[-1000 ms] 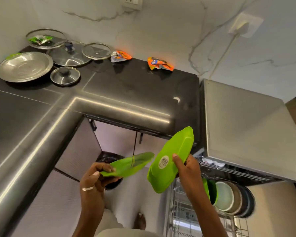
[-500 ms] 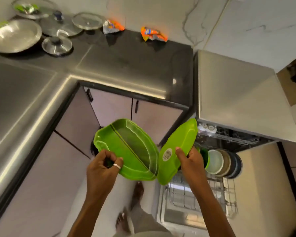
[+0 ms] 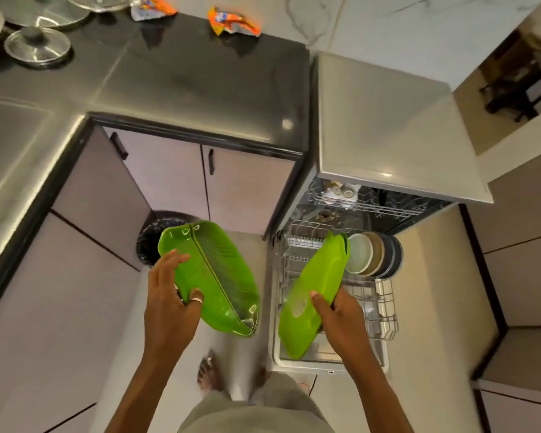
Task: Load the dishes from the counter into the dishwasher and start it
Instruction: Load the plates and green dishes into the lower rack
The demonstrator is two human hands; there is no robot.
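My left hand [image 3: 169,295] grips a green leaf-shaped plate [image 3: 216,276] by its edge, face up, above the floor in front of the cabinets. My right hand [image 3: 334,317] holds a second green leaf-shaped plate [image 3: 310,292] on edge, its underside toward me, over the pulled-out lower rack [image 3: 384,307] of the open dishwasher [image 3: 388,126]. Several round plates [image 3: 372,254] stand upright at the back of that rack, just beyond the tip of the right-hand plate. The upper rack [image 3: 372,204] holds small white items.
The dark L-shaped counter [image 3: 200,76] carries glass lids [image 3: 38,46] at top left and two orange wrappers [image 3: 231,23] by the wall. A black-lined bin [image 3: 156,239] stands in the cabinet corner. My bare feet [image 3: 210,373] are on the floor beside the dishwasher door.
My view has tipped down toward the dishwasher. Both hands have lowered; the right-hand plate has moved over the lower rack, and the left-hand plate has turned face up.
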